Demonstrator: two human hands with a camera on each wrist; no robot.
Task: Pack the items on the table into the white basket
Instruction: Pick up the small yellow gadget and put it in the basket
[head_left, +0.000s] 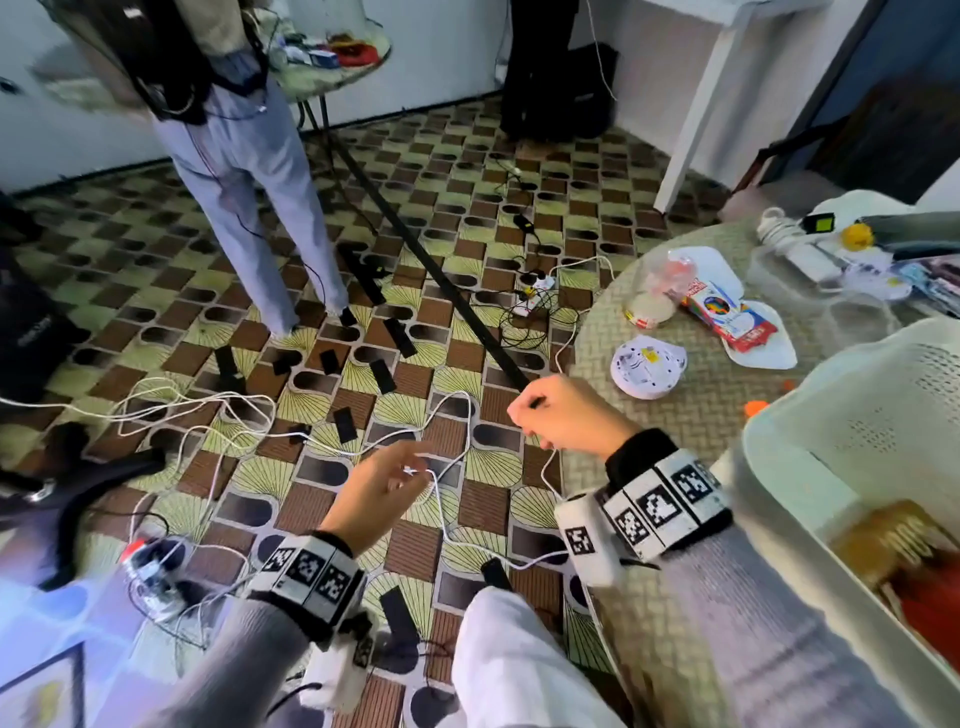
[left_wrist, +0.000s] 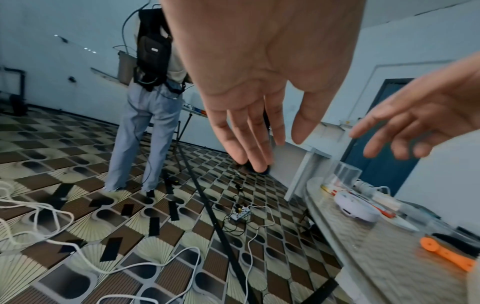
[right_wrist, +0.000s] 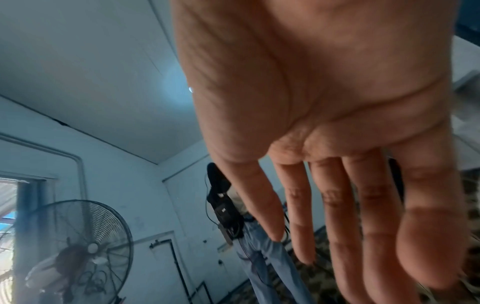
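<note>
The white basket (head_left: 779, 452) stands at the table's near right corner, with a brown item and a red item (head_left: 893, 540) inside it. On the round table (head_left: 701, 431) lie a white disc (head_left: 648, 366) (left_wrist: 357, 207), a colourful packet (head_left: 732, 314), a clear jar (head_left: 657, 291) on its side and an orange-handled brush (left_wrist: 446, 257). My left hand (head_left: 384, 483) (left_wrist: 254, 123) hovers over the floor left of the table, fingers straight, holding nothing. My right hand (head_left: 561, 415) (right_wrist: 337, 185) hangs at the table's left edge, palm bare and fingers loose.
A person (head_left: 244, 171) stands on the patterned floor ahead. White cables (head_left: 208, 410), a power strip (head_left: 535, 291) and a long black pole (head_left: 441, 280) cross the floor. More clutter (head_left: 831, 249) fills the table's far right. A standing fan (right_wrist: 78, 246) is by the wall.
</note>
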